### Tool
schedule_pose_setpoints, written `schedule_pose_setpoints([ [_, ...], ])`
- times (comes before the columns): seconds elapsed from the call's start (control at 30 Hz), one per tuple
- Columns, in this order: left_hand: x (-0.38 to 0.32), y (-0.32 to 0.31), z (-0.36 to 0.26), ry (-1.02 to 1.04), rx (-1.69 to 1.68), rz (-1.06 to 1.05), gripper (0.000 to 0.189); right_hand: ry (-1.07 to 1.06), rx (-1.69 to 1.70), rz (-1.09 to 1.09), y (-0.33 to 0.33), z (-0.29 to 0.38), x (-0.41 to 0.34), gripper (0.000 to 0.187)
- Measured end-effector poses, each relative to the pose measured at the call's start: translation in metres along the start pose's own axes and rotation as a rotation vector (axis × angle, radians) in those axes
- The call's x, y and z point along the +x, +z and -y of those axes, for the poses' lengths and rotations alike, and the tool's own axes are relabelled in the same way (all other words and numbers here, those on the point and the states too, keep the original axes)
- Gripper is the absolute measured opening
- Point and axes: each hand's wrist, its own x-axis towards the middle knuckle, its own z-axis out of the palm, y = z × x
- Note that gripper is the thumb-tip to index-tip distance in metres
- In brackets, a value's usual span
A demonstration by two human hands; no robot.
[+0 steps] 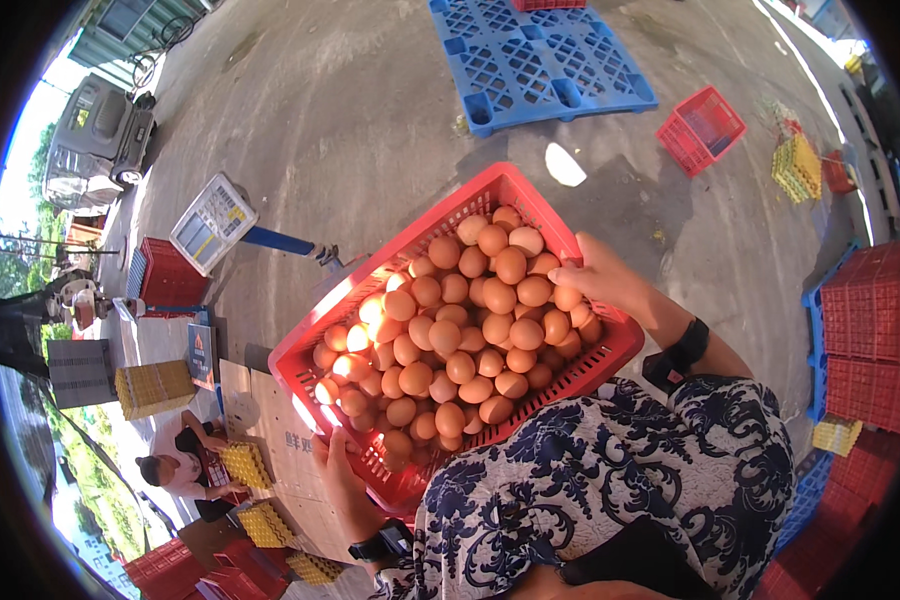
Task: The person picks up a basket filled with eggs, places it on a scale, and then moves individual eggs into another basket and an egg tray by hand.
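Observation:
A red plastic crate [397, 229], slatted and tilted in the view, is full of brown eggs [444, 336]. My left hand [339, 457] grips the crate's rim at its lower left end. At the opposite end my right hand [604, 274] is shut on the rim, its thumb over the edge beside the eggs. Sunlight falls brightly on the eggs at the left. Both wrists wear black bands. The underside of the crate is hidden.
A digital scale display [214, 223] on a blue post stands left of the crate. Ahead lie a blue plastic pallet [547, 64] and a red crate [700, 131]. A person [180, 461] handles egg trays by a wooden table [292, 480]. Red crates [870, 300] are stacked at right.

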Motion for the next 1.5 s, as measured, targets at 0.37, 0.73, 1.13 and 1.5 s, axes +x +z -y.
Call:
schedule_pose_setpoints([
  [0.37,0.171,0.229,-0.054,0.058,0.136,0.415,0.010,0.123,0.031,-0.516,-0.148,-0.063,0.057,0.033],
  [0.73,0.290,0.467,-0.140,0.107,0.202,0.722,0.027,0.202,0.302,-0.800,-0.243,-0.070,0.139,0.021],
  [1.13,0.400,0.742,-0.249,0.134,0.314,0.922,0.034,0.155,0.381,-1.047,-0.397,0.011,0.261,0.020],
  [1.5,0.430,0.991,-0.313,0.080,0.320,0.778,0.034,0.279,0.301,-0.937,-0.653,-0.009,0.434,0.016],
])
